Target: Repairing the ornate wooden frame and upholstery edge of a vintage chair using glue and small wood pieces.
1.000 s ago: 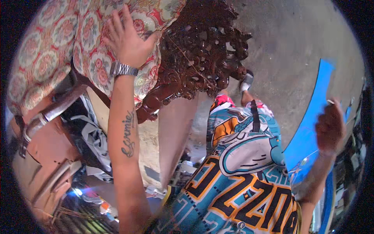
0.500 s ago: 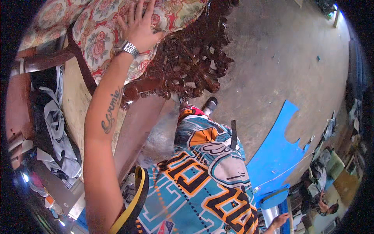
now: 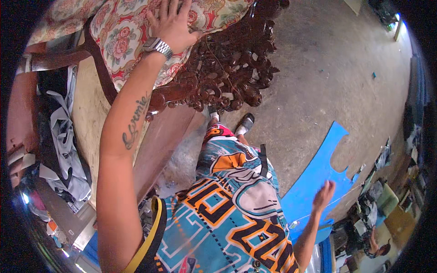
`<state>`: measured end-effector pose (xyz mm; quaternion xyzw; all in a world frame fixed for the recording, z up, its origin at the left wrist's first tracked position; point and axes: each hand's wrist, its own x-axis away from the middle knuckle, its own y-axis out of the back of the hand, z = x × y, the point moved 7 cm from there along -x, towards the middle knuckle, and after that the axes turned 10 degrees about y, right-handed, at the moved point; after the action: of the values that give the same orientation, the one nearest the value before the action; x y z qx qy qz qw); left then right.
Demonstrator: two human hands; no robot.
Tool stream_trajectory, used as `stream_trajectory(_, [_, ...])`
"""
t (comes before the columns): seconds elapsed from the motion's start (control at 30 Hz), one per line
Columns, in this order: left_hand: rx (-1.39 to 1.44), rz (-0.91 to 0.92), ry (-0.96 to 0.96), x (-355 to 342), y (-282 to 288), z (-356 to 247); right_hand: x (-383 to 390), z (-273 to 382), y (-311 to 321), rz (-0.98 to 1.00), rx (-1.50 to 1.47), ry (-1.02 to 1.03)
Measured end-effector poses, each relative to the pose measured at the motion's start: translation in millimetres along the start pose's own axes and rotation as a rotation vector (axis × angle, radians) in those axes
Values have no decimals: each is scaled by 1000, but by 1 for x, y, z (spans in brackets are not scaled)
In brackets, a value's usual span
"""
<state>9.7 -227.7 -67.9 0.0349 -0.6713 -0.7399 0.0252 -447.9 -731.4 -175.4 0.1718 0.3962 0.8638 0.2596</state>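
My left hand [image 3: 175, 31] lies open, fingers spread, on the red and cream floral upholstery [image 3: 120, 43] of a piece of furniture. A metal wristwatch [image 3: 158, 47] is on that wrist. Beside the palm, the fabric meets a dark, glossy carved wooden frame [image 3: 218, 77] with openwork scrolls. My right hand [image 3: 323, 195] is raised on the right, in front of a blue sheet [image 3: 314, 168] and apart from the furniture. Its fingers look curled together; whether anything small is inside them cannot be made out.
Pale board [image 3: 86, 118] and a brown panel [image 3: 159, 150] stand below the frame. Grey crumpled material [image 3: 63, 136] lies at left. The blue sheet, with a cut-out edge, rests on the concrete floor [image 3: 318, 82]. Scraps and another person [image 3: 378, 248] are at lower right.
My right hand has risen from the lower edge to in front of the blue sheet. My left hand stays on the upholstery as the view shifts slightly.
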Motion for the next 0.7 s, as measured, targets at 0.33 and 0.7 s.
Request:
stream_trajectory(0.33, [78,-55,-119,-10,3,9,-88,422,-257,302,-707,298])
stream_trajectory(0.7, [137,-37,-98,-16,-9,12,-114,454,-314,-38,-544,361])
